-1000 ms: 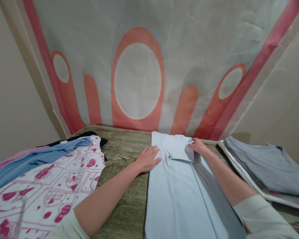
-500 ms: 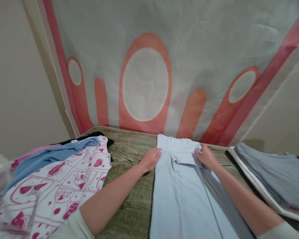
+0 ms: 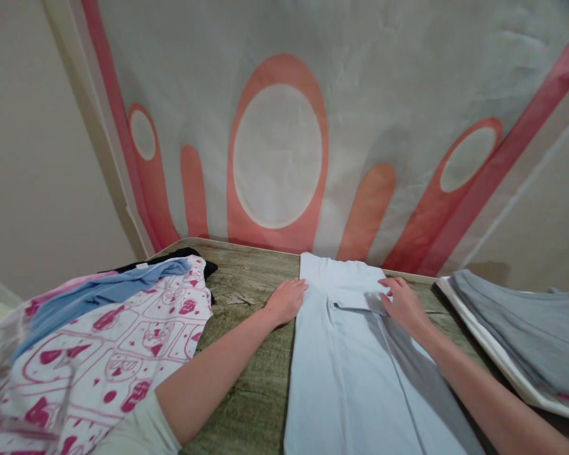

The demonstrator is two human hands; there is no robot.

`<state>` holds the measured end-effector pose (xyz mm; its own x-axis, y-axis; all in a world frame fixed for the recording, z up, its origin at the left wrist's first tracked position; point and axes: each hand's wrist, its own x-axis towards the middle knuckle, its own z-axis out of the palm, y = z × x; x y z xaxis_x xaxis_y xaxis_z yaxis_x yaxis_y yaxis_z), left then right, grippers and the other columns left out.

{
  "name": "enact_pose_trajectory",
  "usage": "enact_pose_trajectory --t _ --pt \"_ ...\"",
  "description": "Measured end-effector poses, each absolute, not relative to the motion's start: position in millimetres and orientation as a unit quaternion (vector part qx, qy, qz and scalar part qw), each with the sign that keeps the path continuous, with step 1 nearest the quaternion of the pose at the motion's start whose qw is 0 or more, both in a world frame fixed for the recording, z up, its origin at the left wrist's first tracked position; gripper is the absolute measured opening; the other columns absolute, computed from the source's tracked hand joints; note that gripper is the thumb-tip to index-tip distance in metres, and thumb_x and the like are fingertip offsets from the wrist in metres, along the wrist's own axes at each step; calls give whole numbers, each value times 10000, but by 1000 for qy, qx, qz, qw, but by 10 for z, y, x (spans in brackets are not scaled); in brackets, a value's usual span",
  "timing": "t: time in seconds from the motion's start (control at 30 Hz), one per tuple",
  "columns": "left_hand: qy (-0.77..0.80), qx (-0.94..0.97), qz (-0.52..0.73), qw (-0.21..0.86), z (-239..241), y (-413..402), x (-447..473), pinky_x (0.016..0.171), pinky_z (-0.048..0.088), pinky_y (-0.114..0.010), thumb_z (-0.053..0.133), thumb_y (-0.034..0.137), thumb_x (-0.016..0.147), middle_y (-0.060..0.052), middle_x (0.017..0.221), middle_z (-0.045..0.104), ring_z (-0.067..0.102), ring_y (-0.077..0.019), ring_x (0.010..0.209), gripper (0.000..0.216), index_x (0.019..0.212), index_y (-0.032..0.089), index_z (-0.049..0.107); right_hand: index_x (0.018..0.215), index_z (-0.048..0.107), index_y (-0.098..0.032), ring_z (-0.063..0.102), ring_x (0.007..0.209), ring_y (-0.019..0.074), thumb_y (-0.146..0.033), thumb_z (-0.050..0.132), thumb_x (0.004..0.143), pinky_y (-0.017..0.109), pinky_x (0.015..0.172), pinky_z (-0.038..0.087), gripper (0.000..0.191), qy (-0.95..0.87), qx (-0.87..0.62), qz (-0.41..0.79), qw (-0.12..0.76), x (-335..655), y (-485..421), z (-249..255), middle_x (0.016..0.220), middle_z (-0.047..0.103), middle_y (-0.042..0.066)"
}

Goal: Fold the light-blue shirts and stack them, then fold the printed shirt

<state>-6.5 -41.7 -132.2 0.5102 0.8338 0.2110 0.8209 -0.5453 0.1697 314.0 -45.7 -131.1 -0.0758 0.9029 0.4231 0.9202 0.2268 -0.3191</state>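
A light blue folded garment (image 3: 334, 366) lies lengthwise on the wooden-patterned table, its far end close to the back edge. One part of it is folded across near the top. My left hand (image 3: 286, 302) rests at the garment's left edge, fingers stretched out and fingertips touching the cloth; its thumb is hidden. At the right edge is my right hand (image 3: 404, 308), its fingers apart and the tips over the folded layer. Neither hand visibly grips the fabric.
On the left lies a heap of clothes: a white garment with magenta print (image 3: 156, 335), a blue one (image 3: 99, 294) and a black one (image 3: 175, 254). A stack with a grey garment (image 3: 526, 328) on top sits at the right. A printed sheet (image 3: 284, 151) hangs behind the table (image 3: 246, 373).
My right hand has shifted slightly right, and its fingers have spread more. My left hand stays at the left edge. The garment lies nearly as before.
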Motion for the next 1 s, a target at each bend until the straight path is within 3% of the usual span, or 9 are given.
enact_pose_trajectory --t 0.1,0.23,0.4,0.63,0.83,1.0 --pt "474 870 134 19 -1332 -402 -64 1064 226 -330 297 261 916 -31 1382 393 327 -177 1275 399 1275 181 452 981 577 -162 565 709 143 -170 461 810 277 714 434 207 -803 -537 14 258 2823 -656 -1147 955 578 58" --pt "469 872 140 12 -1367 -388 -66 1067 218 -318 303 279 919 -35 1376 401 335 -174 1269 400 1275 179 454 961 605 -184 556 830 166 -184 471 830 273 753 422 188 -853 -473 34 220 2449 -802 -1056 905 589 45" --pt "465 873 146 5 -1398 -371 -73 1059 232 -333 308 274 920 -41 1374 403 345 -178 1263 392 1272 184 454 1012 595 -183 529 891 178 -155 495 820 275 783 409 219 -877 -441 -3 191 2217 -798 -1090 921 578 56" --pt "461 873 159 2 -1431 -330 -73 1050 253 -332 313 219 908 -51 1358 424 377 -173 1243 379 1246 177 479 866 614 -161 517 817 180 -113 413 872 277 749 395 207 -890 -422 -70 160 2269 -787 -1129 825 573 60" --pt "457 875 158 -1 -1402 -344 -69 1045 263 -333 310 218 907 -60 1352 431 379 -179 1241 387 1253 162 474 1025 597 -175 495 875 183 -75 441 851 294 768 376 254 -900 -389 -108 167 2258 -928 -1085 966 571 69" --pt "461 875 148 3 -1384 -351 -71 1045 265 -330 311 227 906 -54 1355 428 375 -176 1243 388 1252 167 475 879 633 -179 495 815 183 -164 444 888 326 731 354 191 -937 -289 -159 117 2208 -946 -1107 906 598 56"
